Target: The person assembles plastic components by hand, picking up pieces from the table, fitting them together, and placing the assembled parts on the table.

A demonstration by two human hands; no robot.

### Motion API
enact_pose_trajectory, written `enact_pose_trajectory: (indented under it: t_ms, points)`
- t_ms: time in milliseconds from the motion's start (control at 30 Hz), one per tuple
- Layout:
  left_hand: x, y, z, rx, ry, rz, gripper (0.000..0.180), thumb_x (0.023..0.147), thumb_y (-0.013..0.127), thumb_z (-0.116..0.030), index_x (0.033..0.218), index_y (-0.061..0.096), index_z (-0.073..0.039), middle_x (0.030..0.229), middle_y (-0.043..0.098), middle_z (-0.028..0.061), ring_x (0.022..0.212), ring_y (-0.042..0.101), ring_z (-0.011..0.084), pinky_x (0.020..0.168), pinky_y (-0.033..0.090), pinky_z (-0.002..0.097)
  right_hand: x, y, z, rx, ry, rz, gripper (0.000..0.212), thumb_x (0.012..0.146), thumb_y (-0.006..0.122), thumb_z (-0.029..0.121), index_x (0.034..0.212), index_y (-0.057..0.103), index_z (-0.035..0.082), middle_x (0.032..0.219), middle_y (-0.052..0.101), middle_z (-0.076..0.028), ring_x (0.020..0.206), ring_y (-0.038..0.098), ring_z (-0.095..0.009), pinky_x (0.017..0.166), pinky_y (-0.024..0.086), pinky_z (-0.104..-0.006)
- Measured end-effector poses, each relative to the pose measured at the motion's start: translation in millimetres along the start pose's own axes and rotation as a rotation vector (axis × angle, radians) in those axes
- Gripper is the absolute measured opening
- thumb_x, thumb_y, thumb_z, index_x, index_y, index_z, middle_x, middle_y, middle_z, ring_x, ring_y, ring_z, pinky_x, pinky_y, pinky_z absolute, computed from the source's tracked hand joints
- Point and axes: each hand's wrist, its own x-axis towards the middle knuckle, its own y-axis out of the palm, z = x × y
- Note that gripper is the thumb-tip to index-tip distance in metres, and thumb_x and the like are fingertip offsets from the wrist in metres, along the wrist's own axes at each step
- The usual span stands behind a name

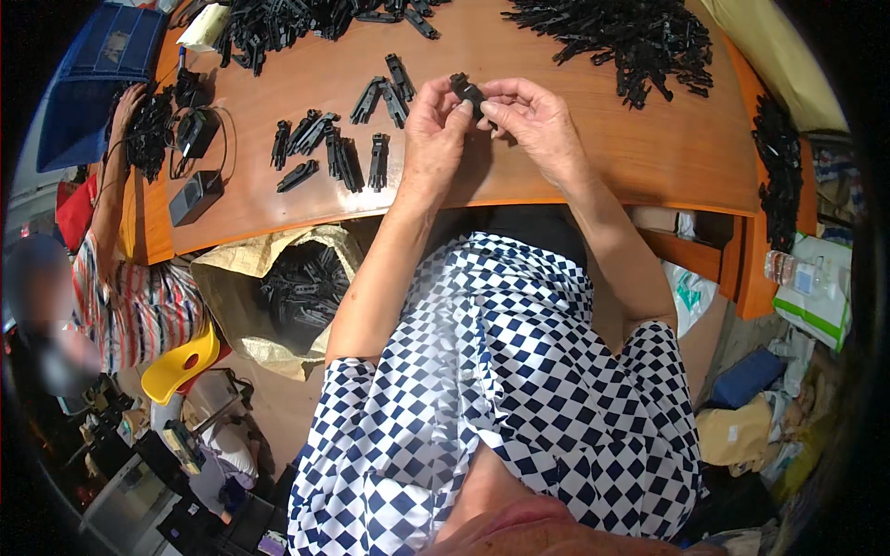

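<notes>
Above the wooden table (593,167), my left hand (434,125) and my right hand (536,125) meet around a small black plastic part (467,91). Fingers and thumbs of both hands pinch it, and they cover much of it; its exact kind I cannot make out. To the left of my left hand lie several loose, narrow black plastic pieces (378,162), some side by side. A larger heap of black pieces (287,28) covers the far left of the table, and another heap (630,46) spreads at the far right.
Black boxes with cables (197,199) stand at the table's left end, near a co-worker's hand (128,104) touching more black pieces. Below the front edge, an open sack (222,287) holds black pieces. A further strip of pieces (777,171) lies at the right, beside a plastic bottle (788,271).
</notes>
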Motion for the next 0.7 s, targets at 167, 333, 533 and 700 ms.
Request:
enact_pose_trajectory:
  t_ms: [167,333,533,700]
  points:
    - [-3,2,-2,0.099,0.037,-0.032,0.023,0.092,0.048,0.004,0.115,0.048,-0.001,0.108,0.062,0.0088,0.095,0.061,0.0127,0.081,0.050,0.0238,-3,4,-14,-0.024,0.004,-0.072,0.017,0.090,0.062,0.008,0.104,0.062,-0.001,0.088,0.065,-0.004,0.076,0.063,-0.008,0.065,0.051,-0.0192]
    - [-6,6,4,0.293,0.134,-0.109,0.022,0.092,0.046,0.005,0.114,0.050,0.002,0.113,0.061,0.0111,0.102,0.060,0.0145,0.085,0.049,0.0251,-7,16,-17,-0.087,-0.051,-0.144,0.013,0.090,0.061,0.005,0.102,0.063,-0.001,0.088,0.066,-0.005,0.076,0.062,-0.008,0.066,0.051,-0.0199]
    - [-10,15,7,0.279,0.199,-0.181,0.022,0.093,0.049,0.000,0.115,0.049,0.004,0.107,0.063,0.0109,0.096,0.061,0.0138,0.079,0.050,0.0239,-11,19,-20,-0.309,-0.202,-0.220,0.010,0.089,0.061,0.004,0.095,0.063,-0.003,0.088,0.060,-0.002,0.075,0.061,-0.007,0.066,0.050,-0.0195]
    - [-15,18,0,0.162,0.036,-0.157,0.020,0.093,0.053,-0.004,0.111,0.051,0.003,0.104,0.063,0.0087,0.090,0.059,0.0104,0.073,0.049,0.0219,-17,22,-17,-0.527,-0.249,-0.287,0.007,0.086,0.062,0.000,0.092,0.062,-0.005,0.088,0.057,-0.005,0.074,0.060,-0.009,0.066,0.050,-0.0203]
